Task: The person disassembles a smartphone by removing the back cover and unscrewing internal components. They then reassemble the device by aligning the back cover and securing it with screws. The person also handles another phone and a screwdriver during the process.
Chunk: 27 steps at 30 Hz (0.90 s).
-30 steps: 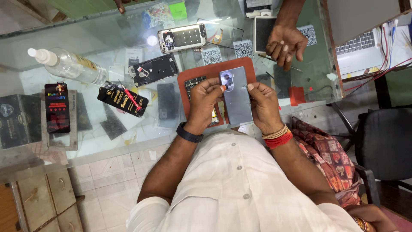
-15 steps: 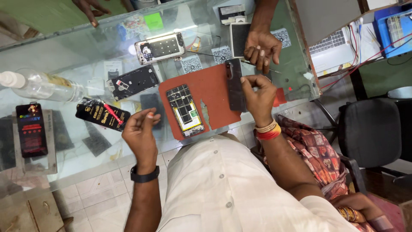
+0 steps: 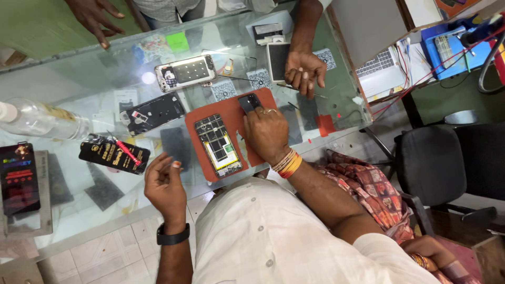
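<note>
Glass covers the counter (image 3: pixel 63 84), smooth and reflective over green, with repair clutter spread across it. At its left edge lies a clear plastic bottle (image 3: pixel 42 120), round and glossy, and beside it a flat black packet (image 3: pixel 113 154) with a red pen-like tool on it.

Since 1 second ago the 2 hands have parted: both then held a grey phone back together over the mat. Now the left hand (image 3: pixel 165 186) hovers off the near edge, fingers loosely curled, gripping nothing. An opened phone (image 3: pixel 218 145), its boards and yellow frame exposed, lies bare on the matte red rubber mat (image 3: pixel 231 113). So the cover is off and set aside. The right hand (image 3: pixel 265 131) presses that dark back cover (image 3: pixel 249 102) at the mat's far edge, fingers closed on it.

Further right, another person's hand (image 3: pixel 304 71) rests by a dark rectangular panel (image 3: pixel 277 60).
</note>
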Available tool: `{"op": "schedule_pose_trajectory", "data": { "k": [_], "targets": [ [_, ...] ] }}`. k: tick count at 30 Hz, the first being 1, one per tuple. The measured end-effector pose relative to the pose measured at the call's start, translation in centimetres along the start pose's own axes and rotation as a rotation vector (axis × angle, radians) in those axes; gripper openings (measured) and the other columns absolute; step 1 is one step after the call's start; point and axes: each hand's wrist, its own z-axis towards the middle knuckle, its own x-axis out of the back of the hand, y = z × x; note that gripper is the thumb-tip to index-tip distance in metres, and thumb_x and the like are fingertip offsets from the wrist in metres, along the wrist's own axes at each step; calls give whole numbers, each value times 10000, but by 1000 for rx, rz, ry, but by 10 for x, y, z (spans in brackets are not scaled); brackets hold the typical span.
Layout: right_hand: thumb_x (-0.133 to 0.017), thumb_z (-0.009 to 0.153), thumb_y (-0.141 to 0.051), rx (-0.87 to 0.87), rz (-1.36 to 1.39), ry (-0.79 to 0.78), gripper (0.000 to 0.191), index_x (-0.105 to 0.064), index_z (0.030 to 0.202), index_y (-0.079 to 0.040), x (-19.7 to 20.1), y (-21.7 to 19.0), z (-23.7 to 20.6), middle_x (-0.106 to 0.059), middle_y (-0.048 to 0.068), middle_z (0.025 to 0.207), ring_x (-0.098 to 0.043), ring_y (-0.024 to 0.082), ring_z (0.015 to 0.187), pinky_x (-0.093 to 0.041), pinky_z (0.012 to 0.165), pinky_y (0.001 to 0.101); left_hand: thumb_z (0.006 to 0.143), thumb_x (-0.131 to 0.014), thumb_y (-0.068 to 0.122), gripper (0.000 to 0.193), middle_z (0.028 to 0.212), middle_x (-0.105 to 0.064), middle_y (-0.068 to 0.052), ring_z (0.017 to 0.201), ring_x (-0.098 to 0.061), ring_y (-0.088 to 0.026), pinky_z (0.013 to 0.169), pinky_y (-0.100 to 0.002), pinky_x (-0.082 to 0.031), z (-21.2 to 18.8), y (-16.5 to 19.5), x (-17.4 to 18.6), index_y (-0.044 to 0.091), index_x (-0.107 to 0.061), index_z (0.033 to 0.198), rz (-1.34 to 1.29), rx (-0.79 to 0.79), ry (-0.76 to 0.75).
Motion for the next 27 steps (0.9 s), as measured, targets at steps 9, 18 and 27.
{"op": "schedule_pose_trajectory", "data": {
  "k": [9,18,27],
  "targets": [
    [-737,913,-99,-266,452,-123,107,-761,975,-15,-12,36,-16,-755,175,946,-731,323,821,-569,716,383,975,-697,-31,126,1201,-704,-154,936,-722,-173,792,-278,-606,-3,0,4,-58,-689,1097,151,-136,-17],
    [-779,878,-151,-217,474,-452,124,-795,928,-38,-20,51,3,-749,121,798,-712,224,682,-559,656,368,980,-694,-25,102,1118,-727,-145,916,-723,-180,769,-283,-602,-4,7,3,-48,-695,1080,230,-213,-49],
    [-733,901,-193,-509,598,-687,157,-775,907,-42,-28,43,19,-744,74,720,-717,157,624,-555,609,331,988,-693,-13,99,1122,-731,-147,930,-726,-187,755,-287,-602,-6,4,4,-40,-703,1083,250,-220,-37]
  ]
}}
